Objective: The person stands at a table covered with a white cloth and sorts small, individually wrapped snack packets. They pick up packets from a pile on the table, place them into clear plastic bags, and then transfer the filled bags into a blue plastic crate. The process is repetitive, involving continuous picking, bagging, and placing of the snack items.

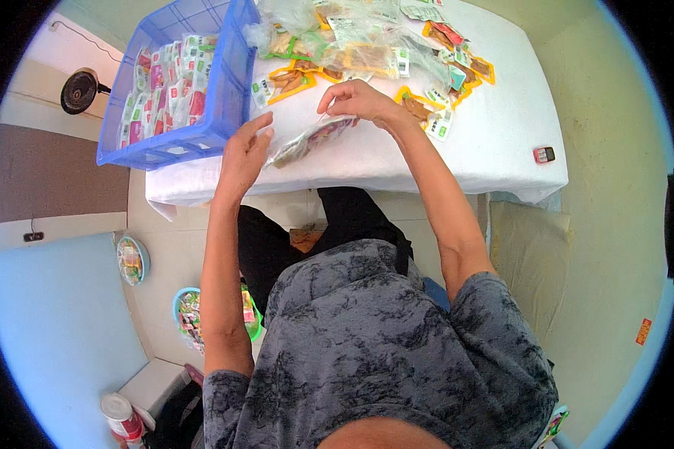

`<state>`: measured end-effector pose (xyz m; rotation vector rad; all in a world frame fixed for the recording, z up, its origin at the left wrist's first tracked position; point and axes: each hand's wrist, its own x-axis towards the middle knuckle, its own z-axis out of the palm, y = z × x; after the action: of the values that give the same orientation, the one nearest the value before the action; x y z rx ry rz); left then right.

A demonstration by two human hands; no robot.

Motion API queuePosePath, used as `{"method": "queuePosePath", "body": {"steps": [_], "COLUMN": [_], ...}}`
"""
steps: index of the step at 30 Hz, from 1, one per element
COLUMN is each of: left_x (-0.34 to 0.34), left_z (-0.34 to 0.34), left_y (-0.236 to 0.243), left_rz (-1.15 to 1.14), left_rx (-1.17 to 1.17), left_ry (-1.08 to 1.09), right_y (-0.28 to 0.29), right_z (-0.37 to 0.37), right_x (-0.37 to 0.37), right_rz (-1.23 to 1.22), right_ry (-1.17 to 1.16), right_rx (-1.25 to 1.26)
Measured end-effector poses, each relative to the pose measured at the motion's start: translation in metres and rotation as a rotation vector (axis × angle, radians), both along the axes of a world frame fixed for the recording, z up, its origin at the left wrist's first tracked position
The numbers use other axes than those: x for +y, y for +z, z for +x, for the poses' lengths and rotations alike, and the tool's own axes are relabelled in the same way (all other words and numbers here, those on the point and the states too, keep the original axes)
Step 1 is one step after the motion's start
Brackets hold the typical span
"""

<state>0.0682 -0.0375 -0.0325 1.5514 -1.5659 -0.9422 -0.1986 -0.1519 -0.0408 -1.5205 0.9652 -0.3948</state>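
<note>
A clear plastic bag (308,144) with dark and reddish contents lies tilted over the near part of the white-covered table (464,161). My right hand (361,103) pinches its upper edge between thumb and fingers. Beside the bag's left end is my left hand (246,153), its fingers apart and nothing seen in them. Just beyond the bag, food packets with yellow edges (288,81) lie on the cloth. Another brown-filled packet (419,108) is close to my right wrist.
On the table's left stands a blue plastic crate (228,97) holding rows of small white and red packets (168,90). Clear bags and packets (359,56) are heaped at the back. A small red and black object (544,155) sits far right. Basins of packets (132,260) stand on the floor.
</note>
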Motion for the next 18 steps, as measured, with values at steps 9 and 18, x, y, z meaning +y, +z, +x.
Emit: {"method": "queuePosePath", "body": {"steps": [9, 18], "left_x": [0.001, -0.019], "left_z": [-0.054, -0.017], "left_y": [0.069, 0.064], "left_rz": [-0.14, 0.195], "left_rx": [-0.593, -0.02], "left_ry": [-0.294, -0.079], "right_y": [-0.005, -0.062], "right_z": [0.001, -0.006], "right_x": [-0.003, 0.015], "right_rz": [0.026, 0.04], "right_ry": [0.063, -0.336], "right_rx": [-0.05, -0.266]}}
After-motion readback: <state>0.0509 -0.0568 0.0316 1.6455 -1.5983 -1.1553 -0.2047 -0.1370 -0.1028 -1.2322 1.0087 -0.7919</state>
